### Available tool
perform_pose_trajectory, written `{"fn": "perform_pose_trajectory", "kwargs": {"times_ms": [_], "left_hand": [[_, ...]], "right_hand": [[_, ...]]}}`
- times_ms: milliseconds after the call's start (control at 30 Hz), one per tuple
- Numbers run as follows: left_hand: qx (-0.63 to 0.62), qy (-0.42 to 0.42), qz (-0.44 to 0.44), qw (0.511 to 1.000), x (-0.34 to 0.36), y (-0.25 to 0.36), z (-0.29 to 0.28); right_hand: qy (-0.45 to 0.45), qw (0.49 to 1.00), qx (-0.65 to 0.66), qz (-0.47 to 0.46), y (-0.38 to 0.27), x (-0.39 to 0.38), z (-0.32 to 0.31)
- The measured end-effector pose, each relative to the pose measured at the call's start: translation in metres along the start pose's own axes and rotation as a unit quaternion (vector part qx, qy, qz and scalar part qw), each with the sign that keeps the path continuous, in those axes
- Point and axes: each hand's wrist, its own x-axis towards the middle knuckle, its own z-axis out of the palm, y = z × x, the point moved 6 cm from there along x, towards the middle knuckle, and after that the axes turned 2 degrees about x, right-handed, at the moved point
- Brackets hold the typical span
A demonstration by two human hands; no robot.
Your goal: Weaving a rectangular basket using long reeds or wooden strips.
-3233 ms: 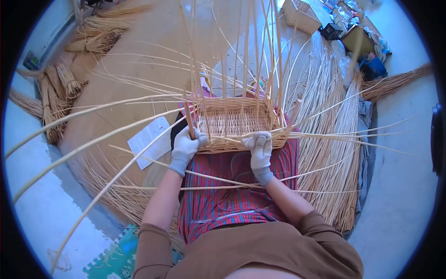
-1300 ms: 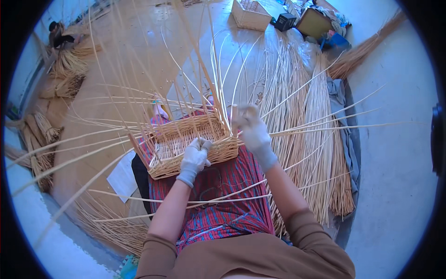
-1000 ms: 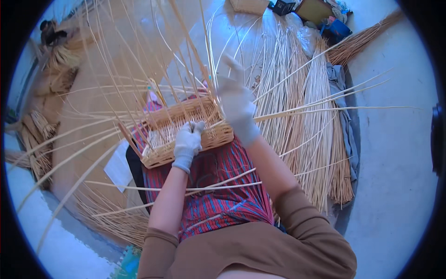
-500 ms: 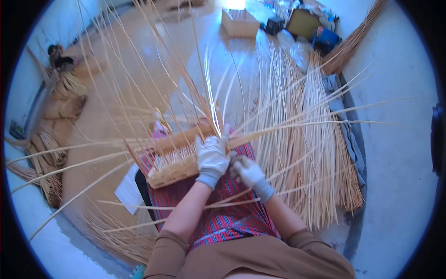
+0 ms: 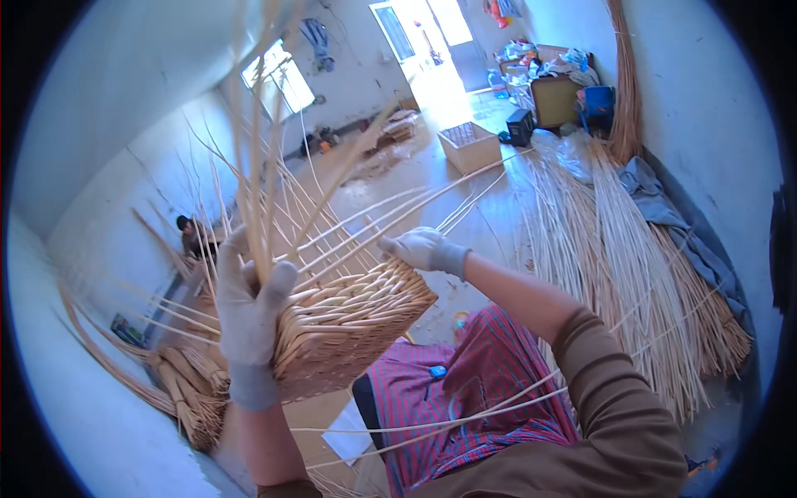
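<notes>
A half-woven wicker basket [image 5: 357, 319] is raised in front of me and tilted, its woven side and underside showing. Long pale rods stick up and out from its rim. My left hand [image 5: 256, 311], in a white glove, is at the basket's left corner, closed round several upright rods [image 5: 264, 199] with the thumb pressed against them. At the basket's far right corner my gloved right hand [image 5: 423, 249] is closed, its fingertips at rods near the rim; the exact grip is partly hidden.
A striped red cloth [image 5: 465, 390] covers my lap, with loose rods across it. Bundles of pale rods [image 5: 623, 274] lie at right. A wooden box [image 5: 469, 149] stands farther off, before a bright doorway [image 5: 440, 58]. Another person [image 5: 193, 236] is at far left, near brown rod bundles [image 5: 187, 386].
The basket has gone from my lap up and forward, turned so its underside shows. My left hand moved left to its corner, my right hand up to its far side. The view tilted up.
</notes>
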Motion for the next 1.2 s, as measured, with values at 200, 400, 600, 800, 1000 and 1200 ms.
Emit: {"fn": "perform_pose_trajectory", "kwargs": {"times_ms": [200, 400, 600, 800, 1000, 1200], "left_hand": [[-0.085, 0.129, 0.149, 0.977, 0.004, 0.02, -0.037], [-0.166, 0.232, 0.025, 0.958, 0.018, -0.168, -0.009], [-0.587, 0.091, -0.177, 0.785, -0.003, -0.353, 0.109], [-0.531, 0.06, -0.369, 0.76, -0.089, -0.423, 0.2], [-0.529, 0.05, -0.39, 0.752, -0.155, -0.48, 0.209], [-0.363, 0.156, -0.334, 0.856, -0.208, -0.484, 0.189]], "right_hand": [[-0.057, 0.984, -0.166, -0.024, -0.012, 0.061, -0.099], [-0.034, 0.95, -0.283, 0.125, -0.009, 0.043, -0.156], [-0.109, 0.873, -0.45, 0.154, 0.036, -0.003, -0.082], [-0.158, 0.871, -0.361, 0.293, 0.114, -0.083, 0.011], [-0.15, 0.839, -0.369, 0.37, 0.144, -0.122, 0.06], [-0.136, 0.842, -0.331, 0.404, 0.118, -0.151, 0.061]]}}
